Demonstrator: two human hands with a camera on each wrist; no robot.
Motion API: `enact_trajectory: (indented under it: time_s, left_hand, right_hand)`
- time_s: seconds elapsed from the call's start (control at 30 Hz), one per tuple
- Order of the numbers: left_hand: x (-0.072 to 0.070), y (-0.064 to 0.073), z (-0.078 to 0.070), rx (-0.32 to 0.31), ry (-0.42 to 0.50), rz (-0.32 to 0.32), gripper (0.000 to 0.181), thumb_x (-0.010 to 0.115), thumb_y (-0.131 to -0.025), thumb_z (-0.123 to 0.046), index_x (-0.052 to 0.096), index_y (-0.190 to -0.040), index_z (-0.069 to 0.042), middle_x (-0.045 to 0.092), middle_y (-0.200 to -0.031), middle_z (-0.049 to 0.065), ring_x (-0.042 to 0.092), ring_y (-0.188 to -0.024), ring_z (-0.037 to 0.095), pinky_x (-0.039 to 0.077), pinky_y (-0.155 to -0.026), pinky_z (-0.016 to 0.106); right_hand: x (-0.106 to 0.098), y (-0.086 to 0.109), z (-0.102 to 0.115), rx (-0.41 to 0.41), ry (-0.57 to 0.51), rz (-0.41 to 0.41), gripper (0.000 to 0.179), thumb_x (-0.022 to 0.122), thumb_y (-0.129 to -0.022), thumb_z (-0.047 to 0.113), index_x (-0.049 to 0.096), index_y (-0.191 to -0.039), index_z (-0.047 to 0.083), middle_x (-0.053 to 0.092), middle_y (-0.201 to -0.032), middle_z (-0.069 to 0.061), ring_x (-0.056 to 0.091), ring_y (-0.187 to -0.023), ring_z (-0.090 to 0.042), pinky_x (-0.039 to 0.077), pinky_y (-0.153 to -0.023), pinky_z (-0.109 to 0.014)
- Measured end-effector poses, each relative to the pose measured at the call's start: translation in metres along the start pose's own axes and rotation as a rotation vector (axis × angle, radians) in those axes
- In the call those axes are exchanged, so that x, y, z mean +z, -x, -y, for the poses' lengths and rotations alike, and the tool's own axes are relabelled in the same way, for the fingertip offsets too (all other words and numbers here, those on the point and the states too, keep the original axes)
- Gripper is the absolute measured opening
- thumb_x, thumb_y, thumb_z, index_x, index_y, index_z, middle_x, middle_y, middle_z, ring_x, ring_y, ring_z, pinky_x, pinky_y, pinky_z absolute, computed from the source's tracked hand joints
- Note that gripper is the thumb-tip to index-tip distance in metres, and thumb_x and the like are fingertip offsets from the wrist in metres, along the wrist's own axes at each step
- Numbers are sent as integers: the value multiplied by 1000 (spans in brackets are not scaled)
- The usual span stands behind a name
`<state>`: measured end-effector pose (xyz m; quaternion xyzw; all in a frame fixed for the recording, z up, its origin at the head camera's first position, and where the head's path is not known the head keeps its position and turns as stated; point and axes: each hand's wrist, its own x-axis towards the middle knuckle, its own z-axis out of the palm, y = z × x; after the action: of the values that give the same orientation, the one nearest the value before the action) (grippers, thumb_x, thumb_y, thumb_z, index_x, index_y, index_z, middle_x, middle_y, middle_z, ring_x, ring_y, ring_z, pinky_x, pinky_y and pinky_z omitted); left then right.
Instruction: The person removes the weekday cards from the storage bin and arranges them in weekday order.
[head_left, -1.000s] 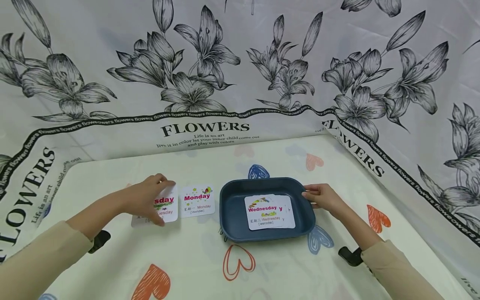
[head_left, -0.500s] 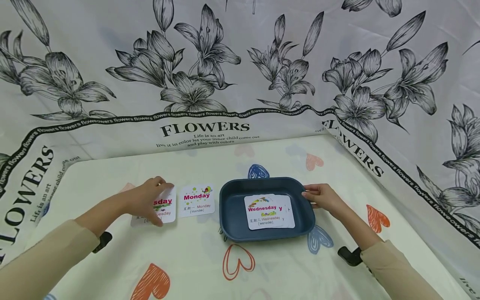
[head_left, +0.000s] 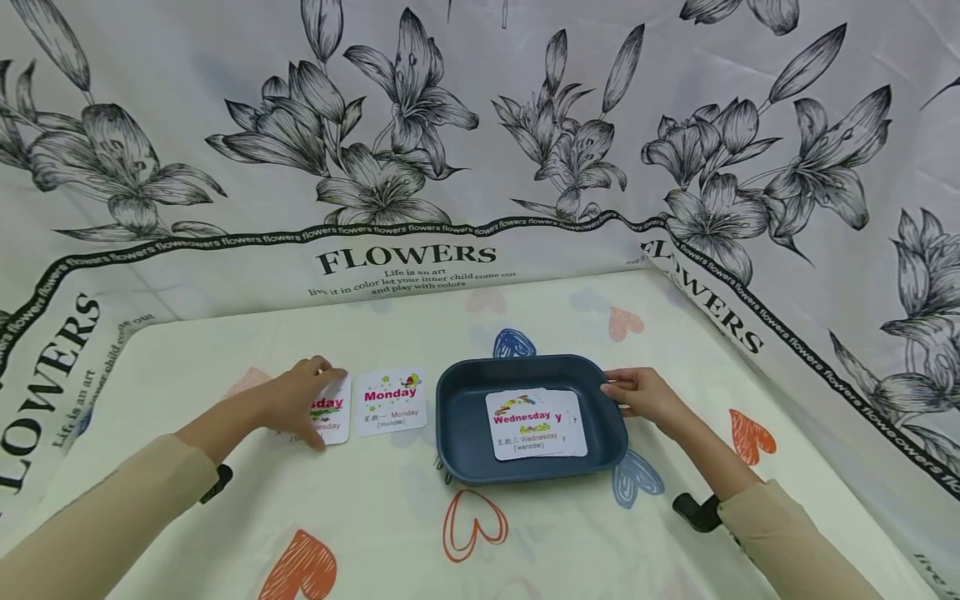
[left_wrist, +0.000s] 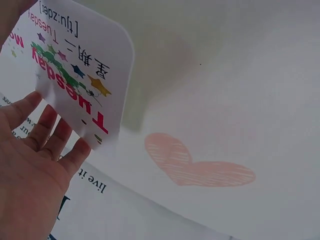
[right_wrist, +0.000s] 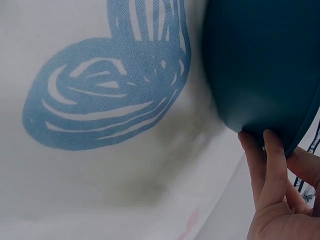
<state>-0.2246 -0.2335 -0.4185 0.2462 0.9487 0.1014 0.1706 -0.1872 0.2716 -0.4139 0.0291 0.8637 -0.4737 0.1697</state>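
Note:
My left hand (head_left: pixel 288 404) grips a white Tuesday card (head_left: pixel 333 412) by opposite edges, covering its left part in the head view. In the left wrist view the card (left_wrist: pixel 80 65) stands tilted, with several fingertips of the hand (left_wrist: pixel 37 160) along its top edge. Just right of it lies a Monday card (head_left: pixel 390 402), flat on the cloth. A dark blue rectangular tray (head_left: pixel 468 454) holds a Wednesday card (head_left: pixel 525 425) on top of other cards. My right hand (head_left: pixel 648 398) pinches the tray's right rim, and the right wrist view shows its fingers (right_wrist: pixel 274 170) against the outer wall.
A pale cloth (head_left: pixel 390 517) with printed hearts covers the table. Behind and at the sides hang white curtains (head_left: pixel 480 167) with black flower drawings. Each wrist wears a black device, such as the one (head_left: pixel 697 511) near the right sleeve.
The left forearm has swung slightly right and forward, while the hand and the Tuesday card have barely shifted beside the Monday card. The right hand stays at the tray's rim.

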Motion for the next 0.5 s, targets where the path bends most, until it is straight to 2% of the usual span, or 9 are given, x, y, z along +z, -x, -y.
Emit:
enact_trajectory:
  time_s: [0.17,0.5]
  left_hand:
    - [5,-1,4,-16,-7,1,106,88,-50,-41,39,-136,-3,41,-126,20,40,-106,32,46,-85,45]
    - [7,-5,10,-40,37,23,107,88,-50,-40,38,-137,-5,38,-128,21,38,-106,34,47,-84,47]
  right_hand:
    - [1,0,0,-3,-3,6,44,54,-93,14,45,-127,-13,57,-118,-28,63,-99,-29,53,-76,-35]
    - [1,-1,1,-9,3,0,43,54,-93,13,45,-127,-13,57,-117,-28,64,-98,-29,53,-76,-36]
